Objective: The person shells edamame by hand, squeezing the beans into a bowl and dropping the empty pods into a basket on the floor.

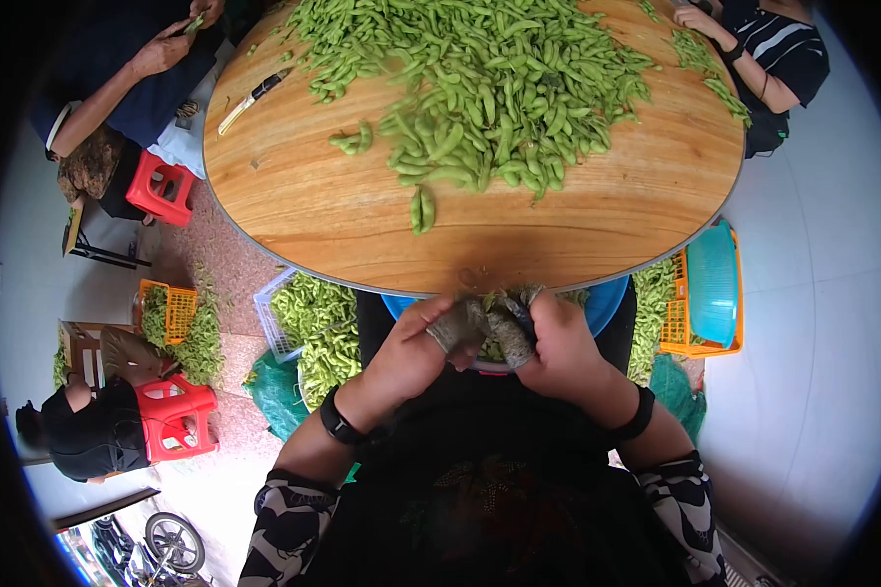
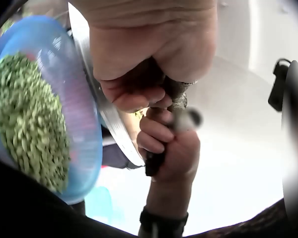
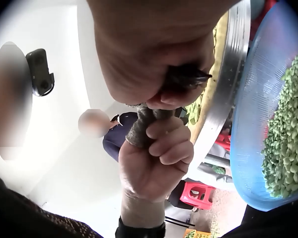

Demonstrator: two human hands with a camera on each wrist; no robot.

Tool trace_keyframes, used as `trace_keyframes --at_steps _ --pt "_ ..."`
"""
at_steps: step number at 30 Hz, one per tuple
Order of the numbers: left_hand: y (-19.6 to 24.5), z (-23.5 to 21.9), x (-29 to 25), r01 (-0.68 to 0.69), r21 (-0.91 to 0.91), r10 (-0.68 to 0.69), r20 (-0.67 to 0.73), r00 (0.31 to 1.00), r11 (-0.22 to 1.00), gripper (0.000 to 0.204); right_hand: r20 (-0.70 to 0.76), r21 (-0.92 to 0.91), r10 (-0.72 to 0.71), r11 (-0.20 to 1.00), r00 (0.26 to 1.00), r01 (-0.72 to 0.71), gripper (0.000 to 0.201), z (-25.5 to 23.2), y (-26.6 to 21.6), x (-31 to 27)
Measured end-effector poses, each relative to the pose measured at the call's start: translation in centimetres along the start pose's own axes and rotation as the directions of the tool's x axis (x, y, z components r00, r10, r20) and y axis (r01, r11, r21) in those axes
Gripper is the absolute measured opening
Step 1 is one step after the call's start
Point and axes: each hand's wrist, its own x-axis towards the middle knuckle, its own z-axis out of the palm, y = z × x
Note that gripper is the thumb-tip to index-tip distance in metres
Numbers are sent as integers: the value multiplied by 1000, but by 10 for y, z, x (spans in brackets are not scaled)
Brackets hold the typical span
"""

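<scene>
the left hand (image 1: 411, 352) and the right hand (image 1: 570, 344) are meeting over the blue basket (image 2: 84, 116), just beside the near edge of the round wooden table (image 1: 313, 205). the right hand is gripping a dark thing (image 3: 188, 77) with a pointy tip. the left hand is bending its fingers, but i cannot tell if they are holding anything, because the spot between the hands is blurry. gray wraps (image 1: 514, 338) are covering some finger parts on both hands.

small green beans (image 2: 30, 119) are filling part of the blue basket. lots of green pods (image 1: 499, 88) are lying in a big pile on the table, and one pod pair (image 1: 422, 210) is sitting apart, nearer the hands. a knife (image 1: 255, 101) is lying left of the pile. more green pods (image 1: 328, 338) are sitting low down, left of the blue basket.
</scene>
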Motion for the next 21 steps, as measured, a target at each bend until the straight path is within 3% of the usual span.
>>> trace_keyframes --at_steps 2,5,8,9,10,11,12,14,18,20,21 --pt "-7 1 0 37 -176 -45 -42 998 984 19 -17 -93 -47 995 999 45 25 1 0 -4" --pt "-3 4 -1 65 -109 -71 -52 996 992 21 23 -126 -56 990 998 59 25 0 3 -6" --pt "-12 -1 -3 61 -225 -86 -101 991 973 19 56 25 -123 992 991 121 29 -3 10 -6" --pt "-10 -2 -3 60 -225 -85 -102 991 973 19 108 212 30 976 994 -53 29 -5 14 -4" --pt "-5 -3 -4 76 -305 -85 -16 996 949 20 186 379 170 896 968 -231 30 -6 16 -2" --pt "-1 -3 -4 99 -382 -77 70 995 919 20 243 561 218 764 945 -320 27 -6 15 1" --pt "2 -2 -3 97 -383 -76 71 995 919 20 243 559 217 765 945 -320 27 -9 10 5" --pt "7 0 -3 199 -422 -156 135 978 885 21 386 725 334 467 860 -507 23 -14 2 11" --pt "9 0 -5 201 -308 -161 149 976 930 19 388 659 313 563 867 -499 23 -16 8 11" --pt "15 1 -5 140 27 -142 73 987 990 11 340 629 252 655 906 -418 22 -16 5 11" --pt "11 3 -5 141 25 -143 71 987 990 11 343 629 252 654 905 -421 22 -16 1 12"
